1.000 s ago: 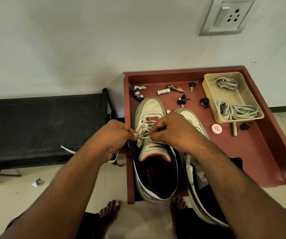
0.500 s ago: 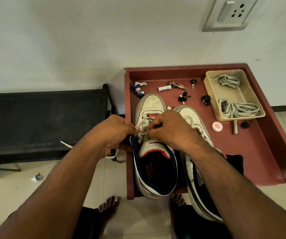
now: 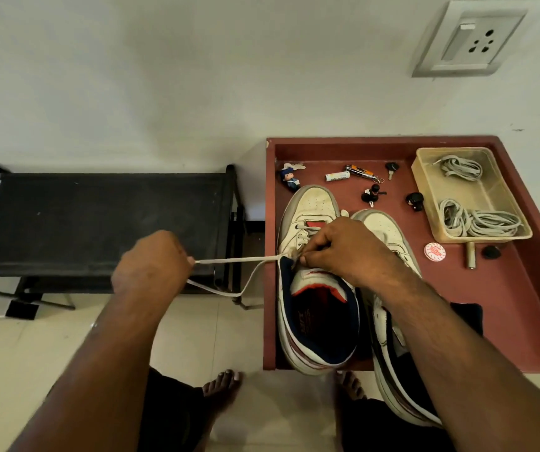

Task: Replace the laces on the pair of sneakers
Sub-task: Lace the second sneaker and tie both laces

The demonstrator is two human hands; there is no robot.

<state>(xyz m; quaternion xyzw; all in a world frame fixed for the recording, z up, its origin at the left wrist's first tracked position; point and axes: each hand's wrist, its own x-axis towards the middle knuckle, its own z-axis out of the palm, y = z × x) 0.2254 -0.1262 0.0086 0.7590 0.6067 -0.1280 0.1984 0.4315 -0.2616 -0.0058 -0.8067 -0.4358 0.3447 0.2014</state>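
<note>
Head view: left hand (image 3: 151,262) grip holds the white lace (image 3: 236,261) stretched left of the sneaker (image 3: 314,288); right hand (image 3: 343,249) grip pinches it at the eyelets.

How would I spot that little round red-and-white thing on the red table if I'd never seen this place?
Start at the red table against the wall and find the clear plastic box of grey laces at its far right. Just in front of the box's near-left corner lies the disc, flat on the tabletop beside the right sneaker. It is the only round, red-and-white item; its neighbours are a metal cylinder and a black knob.
</note>
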